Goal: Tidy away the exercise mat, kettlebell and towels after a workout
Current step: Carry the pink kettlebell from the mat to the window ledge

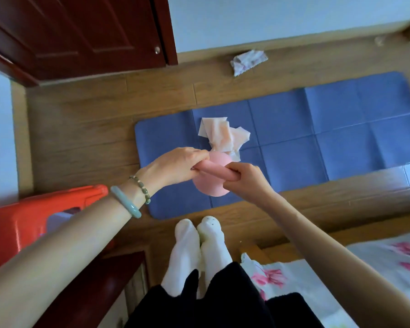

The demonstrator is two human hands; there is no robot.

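Note:
A pink kettlebell hangs over the near left part of the blue exercise mat, which lies flat on the wooden floor. My left hand grips the left end of its handle and my right hand grips the right end. A crumpled pale peach towel lies on the mat just beyond the kettlebell. A second towel, white with a faint pattern, lies bunched on the floor by the far wall.
A red plastic stool stands at my left. A dark red door is at the upper left. A bed with a floral sheet is at the lower right. My white-socked feet stand just before the mat.

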